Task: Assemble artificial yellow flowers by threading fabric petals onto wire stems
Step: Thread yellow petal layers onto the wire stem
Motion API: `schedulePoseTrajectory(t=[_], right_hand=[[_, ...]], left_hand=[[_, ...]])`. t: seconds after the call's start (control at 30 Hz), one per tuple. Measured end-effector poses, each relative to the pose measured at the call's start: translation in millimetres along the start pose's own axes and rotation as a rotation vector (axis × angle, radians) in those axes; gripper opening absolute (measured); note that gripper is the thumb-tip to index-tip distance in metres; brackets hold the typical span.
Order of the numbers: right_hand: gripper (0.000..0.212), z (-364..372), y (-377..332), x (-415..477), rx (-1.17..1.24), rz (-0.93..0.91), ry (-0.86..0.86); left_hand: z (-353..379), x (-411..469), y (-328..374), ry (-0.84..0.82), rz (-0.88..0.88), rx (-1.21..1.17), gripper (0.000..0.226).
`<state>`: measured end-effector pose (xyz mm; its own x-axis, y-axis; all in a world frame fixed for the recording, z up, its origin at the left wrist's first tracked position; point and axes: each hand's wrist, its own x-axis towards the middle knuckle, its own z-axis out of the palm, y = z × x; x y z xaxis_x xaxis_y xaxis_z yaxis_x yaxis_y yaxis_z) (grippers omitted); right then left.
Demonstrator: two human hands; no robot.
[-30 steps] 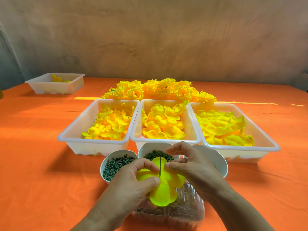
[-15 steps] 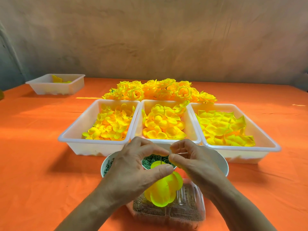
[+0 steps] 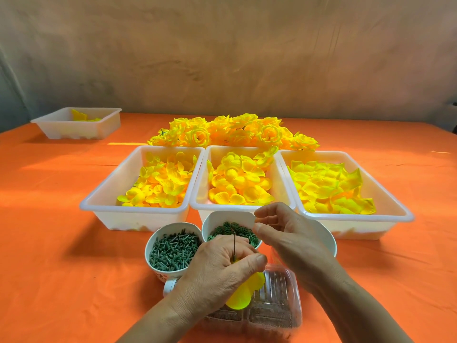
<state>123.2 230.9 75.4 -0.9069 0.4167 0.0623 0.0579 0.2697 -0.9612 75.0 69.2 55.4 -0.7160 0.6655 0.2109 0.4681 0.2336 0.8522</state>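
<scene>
My left hand [image 3: 220, 271] grips a half-built yellow flower [image 3: 243, 292] from above; its petals hang below my fingers and a thin wire stem [image 3: 234, 246] sticks straight up out of my fist. My right hand [image 3: 289, 240] hovers just right of the wire tip, over the cup of green rings [image 3: 231, 230], thumb and forefinger apart and holding nothing that I can see. Three white trays of loose yellow fabric petals stand behind: left [image 3: 103, 201], middle [image 3: 202, 184], right [image 3: 393, 211].
A cup of small green stem pieces [image 3: 173, 251] stands left of the ring cup. A clear plastic box of thin wires [image 3: 272, 313] lies under my hands. Finished yellow flowers [image 3: 232, 131] are piled behind the trays. Another white tray [image 3: 79, 122] sits far left on the orange cloth.
My left hand has closed round the petals, folding them down so the wire stands free. My right hand has let go of the flower and lifted away to the right.
</scene>
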Motion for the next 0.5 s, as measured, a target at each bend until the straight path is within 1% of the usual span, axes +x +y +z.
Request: schedulePoseTrajectory(t=[0.17, 0.4, 0.5], right_hand=[[0.015, 2.8, -2.2, -1.3, 0.023, -0.005, -0.023], [0.016, 5.8, -3.5, -0.2, 0.043, 0.027, -0.061], [0.016, 6.1, -3.4, 1.8, 0.033, 0.025, -0.077]], left_hand=[[5.4, -2.5, -4.5, 0.027, -0.028, 0.002, 0.030], [6.0, 0.9, -0.9, 0.014, -0.095, 0.024, 0.030], [4.3, 1.5, 1.1, -0.015, -0.114, 0.054, 0.020]])
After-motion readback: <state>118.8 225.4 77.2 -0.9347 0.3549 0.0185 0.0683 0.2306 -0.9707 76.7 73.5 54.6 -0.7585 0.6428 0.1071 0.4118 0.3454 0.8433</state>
